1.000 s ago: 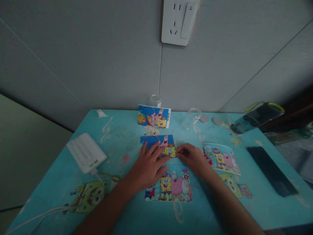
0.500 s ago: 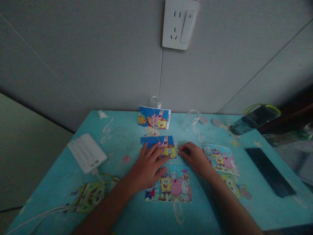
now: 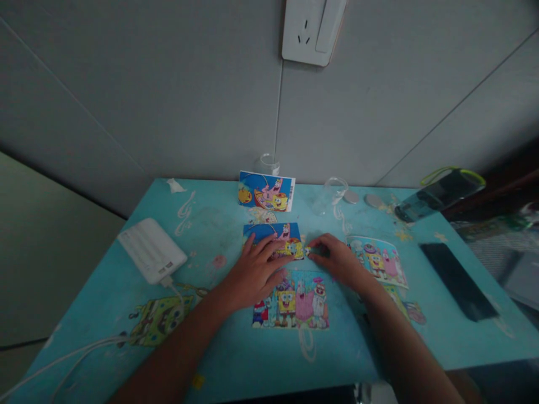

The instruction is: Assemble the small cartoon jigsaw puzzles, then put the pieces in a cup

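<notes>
My left hand point(image 3: 257, 274) lies with fingers spread over the upper jigsaw puzzle point(image 3: 266, 229), covering its lower left part. At that puzzle's lower right edge, the thumb and fingertips of my right hand point(image 3: 337, 261) pinch a small jigsaw piece point(image 3: 308, 251). The piece is partly hidden by the fingers; whether it touches the puzzle I cannot tell. Just below, nearer me, lies a second assembled jigsaw puzzle point(image 3: 302, 307) with several cartoon figures. Behind the upper puzzle, a picture card point(image 3: 266, 191) with the same scene leans up.
A white power bank point(image 3: 152, 249) with cables sits left. Clear cups, one a clear cup point(image 3: 336, 191) lying near two grey discs, are at the back. Right are another picture card point(image 3: 381, 261), a dark flat strip point(image 3: 458, 280) and a tilted bottle point(image 3: 440, 196).
The view has tilted downward, so the table appears higher in the picture. Both hands keep nearly the same pose at the upper puzzle, the right still pinching the piece.
</notes>
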Demonstrator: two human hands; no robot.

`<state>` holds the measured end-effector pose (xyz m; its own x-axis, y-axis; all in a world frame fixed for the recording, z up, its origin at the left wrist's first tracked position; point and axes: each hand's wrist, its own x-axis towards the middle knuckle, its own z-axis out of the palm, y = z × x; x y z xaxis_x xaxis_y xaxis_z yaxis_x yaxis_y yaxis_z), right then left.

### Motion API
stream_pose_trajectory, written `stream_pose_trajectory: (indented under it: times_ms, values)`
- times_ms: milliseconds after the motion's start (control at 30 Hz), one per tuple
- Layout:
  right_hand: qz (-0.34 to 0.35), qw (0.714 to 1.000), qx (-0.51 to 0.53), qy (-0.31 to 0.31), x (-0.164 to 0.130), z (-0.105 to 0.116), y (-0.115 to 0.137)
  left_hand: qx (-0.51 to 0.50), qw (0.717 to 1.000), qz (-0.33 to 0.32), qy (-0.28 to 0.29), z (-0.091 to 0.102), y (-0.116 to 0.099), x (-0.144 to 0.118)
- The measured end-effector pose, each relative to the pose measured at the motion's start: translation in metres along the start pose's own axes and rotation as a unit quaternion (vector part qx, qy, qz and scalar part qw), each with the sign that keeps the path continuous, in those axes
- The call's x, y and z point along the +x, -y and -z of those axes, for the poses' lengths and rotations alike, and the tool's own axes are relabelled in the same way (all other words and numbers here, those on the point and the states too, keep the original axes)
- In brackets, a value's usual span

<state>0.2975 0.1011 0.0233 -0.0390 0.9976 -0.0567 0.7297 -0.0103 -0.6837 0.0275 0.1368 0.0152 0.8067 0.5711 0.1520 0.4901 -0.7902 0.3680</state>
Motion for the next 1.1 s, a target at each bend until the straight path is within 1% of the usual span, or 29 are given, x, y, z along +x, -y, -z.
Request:
stream_pose_trajectory:
  times_ms: [100, 167, 200, 300, 433, 667, 933, 1033, 1100]
  values:
    - [-0.037, 0.996, 0.084, 0.005, 0.004, -0.002, 0.004, -0.002, 1.0, 0.003, -0.005, -0.001, 0.0, 0.001]
    - [-0.04, 0.992, 0.122, 0.011, 0.008, -0.005, 0.011, -0.004, 1.0, 0.0, -0.009, -0.002, 0.001, 0.001]
    - [-0.033, 0.992, 0.123, 0.014, 0.01, -0.006, 0.014, -0.005, 1.0, -0.002, -0.01, -0.002, 0.001, 0.001]
    - [-0.01, 0.997, 0.076, 0.022, 0.018, -0.013, 0.023, -0.006, 1.0, -0.002, -0.017, -0.002, 0.001, 0.001]
    - [-0.004, 1.0, 0.024, 0.011, 0.025, -0.018, 0.027, -0.007, 1.0, 0.0, -0.019, -0.001, 0.0, 0.001]
    - [0.006, 0.999, -0.046, -0.004, 0.025, -0.023, 0.029, 0.004, 1.0, -0.006, -0.015, -0.002, 0.0, 0.001]
    - [0.016, 0.99, -0.135, -0.04, 0.01, -0.039, 0.045, 0.0, 1.0, 0.003, 0.001, -0.008, 0.007, 0.002]
    - [0.016, 0.983, -0.174, -0.051, -0.001, -0.041, 0.056, -0.02, 1.0, 0.002, -0.008, -0.013, 0.015, 0.002]
    - [0.032, 0.972, -0.228, -0.045, -0.01, -0.044, 0.064, -0.047, 0.999, 0.007, -0.012, -0.016, 0.024, 0.001]
